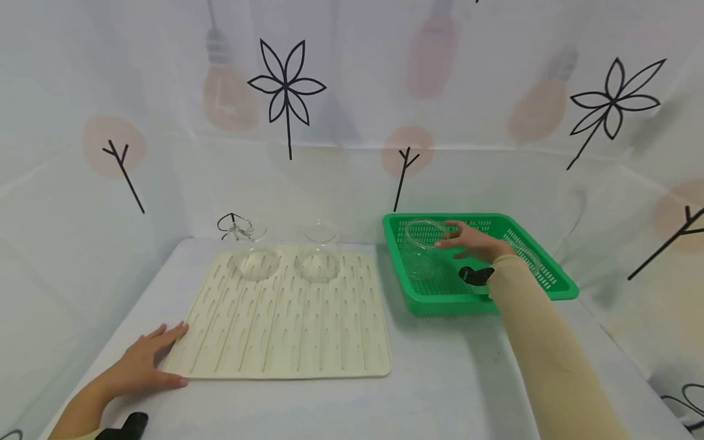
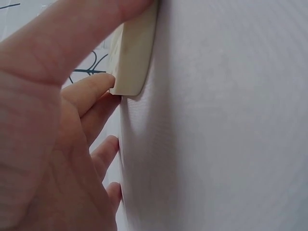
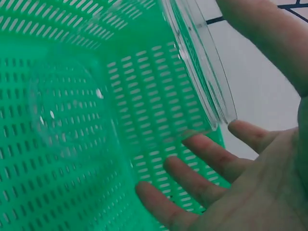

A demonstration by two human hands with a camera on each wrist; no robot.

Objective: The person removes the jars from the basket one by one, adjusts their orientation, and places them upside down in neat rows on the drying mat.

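My right hand (image 1: 473,241) reaches into the green basket (image 1: 400,269), fingers spread, beside the rim of a clear glass bowl (image 1: 423,244). In the right wrist view, the index fingertip is at or very near the bowl's rim (image 3: 199,67); the thumb is apart from it. A second clear vessel (image 1: 525,255) shows partly behind the right wrist. My left hand (image 1: 140,360) rests at the front left corner of the cream ribbed mat (image 1: 286,330), thumb and fingers extended. Its thumb and index finger touch the mat's edge (image 2: 137,57) in the left wrist view.
Two clear glass vessels, one left (image 1: 257,263) and one right (image 1: 319,263), stand side by side on the mat's far part. White cloth (image 1: 429,379) covers the table. A patterned white curtain (image 1: 341,183) hangs close behind the mat and basket.
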